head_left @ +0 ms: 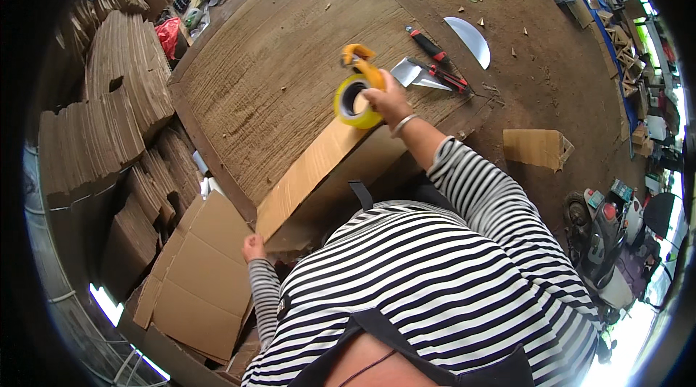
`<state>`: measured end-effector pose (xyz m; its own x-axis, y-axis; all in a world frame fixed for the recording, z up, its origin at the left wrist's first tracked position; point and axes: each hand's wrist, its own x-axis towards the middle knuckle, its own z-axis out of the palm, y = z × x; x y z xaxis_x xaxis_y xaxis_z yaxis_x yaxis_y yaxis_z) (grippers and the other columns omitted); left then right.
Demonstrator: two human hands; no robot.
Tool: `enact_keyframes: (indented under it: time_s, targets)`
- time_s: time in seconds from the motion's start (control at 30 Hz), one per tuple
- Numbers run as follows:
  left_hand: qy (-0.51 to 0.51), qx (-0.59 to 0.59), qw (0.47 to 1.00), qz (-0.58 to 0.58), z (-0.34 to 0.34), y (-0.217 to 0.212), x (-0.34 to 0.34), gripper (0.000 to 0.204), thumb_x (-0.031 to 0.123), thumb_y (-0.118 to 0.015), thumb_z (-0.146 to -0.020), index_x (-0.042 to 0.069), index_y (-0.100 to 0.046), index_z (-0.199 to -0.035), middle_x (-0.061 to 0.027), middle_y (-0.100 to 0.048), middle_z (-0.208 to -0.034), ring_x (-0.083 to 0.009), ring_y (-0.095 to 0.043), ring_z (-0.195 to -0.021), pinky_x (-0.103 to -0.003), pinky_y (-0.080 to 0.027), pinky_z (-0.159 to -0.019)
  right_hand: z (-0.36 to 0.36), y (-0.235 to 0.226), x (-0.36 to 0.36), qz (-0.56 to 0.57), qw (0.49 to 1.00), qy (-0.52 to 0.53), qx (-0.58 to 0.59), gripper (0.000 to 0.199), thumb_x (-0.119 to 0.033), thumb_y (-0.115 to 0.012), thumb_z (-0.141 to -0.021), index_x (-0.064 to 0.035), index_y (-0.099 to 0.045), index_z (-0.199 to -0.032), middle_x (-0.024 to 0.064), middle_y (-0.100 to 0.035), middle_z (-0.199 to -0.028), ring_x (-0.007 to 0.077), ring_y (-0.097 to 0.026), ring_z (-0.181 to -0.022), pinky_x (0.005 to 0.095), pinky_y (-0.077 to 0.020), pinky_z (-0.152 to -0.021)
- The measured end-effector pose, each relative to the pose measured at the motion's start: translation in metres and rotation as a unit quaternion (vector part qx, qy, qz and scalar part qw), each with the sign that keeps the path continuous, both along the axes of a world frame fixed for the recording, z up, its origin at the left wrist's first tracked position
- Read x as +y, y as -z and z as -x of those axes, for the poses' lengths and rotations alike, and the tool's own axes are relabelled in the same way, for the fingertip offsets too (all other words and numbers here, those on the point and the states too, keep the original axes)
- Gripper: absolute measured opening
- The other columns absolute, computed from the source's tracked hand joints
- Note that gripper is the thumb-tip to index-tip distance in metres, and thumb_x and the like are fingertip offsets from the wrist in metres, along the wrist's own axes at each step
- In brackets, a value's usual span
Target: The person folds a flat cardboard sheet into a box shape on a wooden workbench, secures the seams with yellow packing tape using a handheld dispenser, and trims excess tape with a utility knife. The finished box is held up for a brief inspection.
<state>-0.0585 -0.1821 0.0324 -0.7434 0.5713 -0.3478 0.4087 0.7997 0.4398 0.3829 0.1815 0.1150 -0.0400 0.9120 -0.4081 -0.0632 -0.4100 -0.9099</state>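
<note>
A tape dispenser with an orange handle and a roll of yellow-edged tape is in my right hand. The fingers wrap round it, over the far right end of a long brown cardboard piece. That cardboard lies slantwise in front of my body, along the near edge of the wooden board. At its near left end my left hand is closed on the cardboard's edge. Part of the cardboard's near side is in shadow.
The wooden board bears a red-and-black cutter and red-handled pliers. Stacked flat cardboard stands at left, with an unfolded sheet nearer me. A white half-disc and a cardboard scrap lie right; a motorbike stands beyond.
</note>
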Motion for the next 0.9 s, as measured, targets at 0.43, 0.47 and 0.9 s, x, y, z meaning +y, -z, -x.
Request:
enact_keyframes:
  time_s: [0.43,0.47,0.9]
  targets:
    - [0.253,0.070,0.965,0.010,-0.122,-0.076,0.125,0.054,0.036,-0.063,-0.085,0.005,-0.051,-0.126,-0.0190,-0.049,-0.130,-0.0335,-0.046,-0.121,-0.042,-0.036,-0.103,-0.066,0.036,0.099,-0.032,0.995,0.013,0.097,0.076,-0.010,-0.067,-0.072,-0.0040,-0.033,-0.140,0.0061,-0.058,-0.094,0.0130,-0.057,-0.073,0.0273,-0.0486,-0.063]
    - [0.311,0.080,0.946,-0.042,-0.147,-0.075,0.157,0.059,0.035,-0.067,-0.082,0.003,-0.049,-0.129,-0.0191,-0.047,-0.132,-0.0340,-0.045,-0.122,-0.041,-0.035,-0.104,-0.081,0.047,0.108,-0.023,0.997,0.037,0.065,0.076,-0.009,-0.067,-0.071,-0.0041,-0.034,-0.139,0.0060,-0.058,-0.093,0.0128,-0.057,-0.072,0.0268,-0.0489,-0.063]
    - [0.394,0.032,0.914,0.091,-0.257,-0.077,0.289,0.072,0.025,-0.071,-0.079,0.011,-0.037,-0.141,-0.0113,-0.040,-0.144,-0.0262,-0.041,-0.130,-0.035,-0.033,-0.109,-0.066,0.171,0.222,-0.051,0.978,-0.124,-0.158,0.064,-0.028,-0.065,-0.077,-0.0078,-0.043,-0.133,0.0123,-0.059,-0.106,0.0237,-0.059,-0.088,0.0360,-0.0479,-0.075]
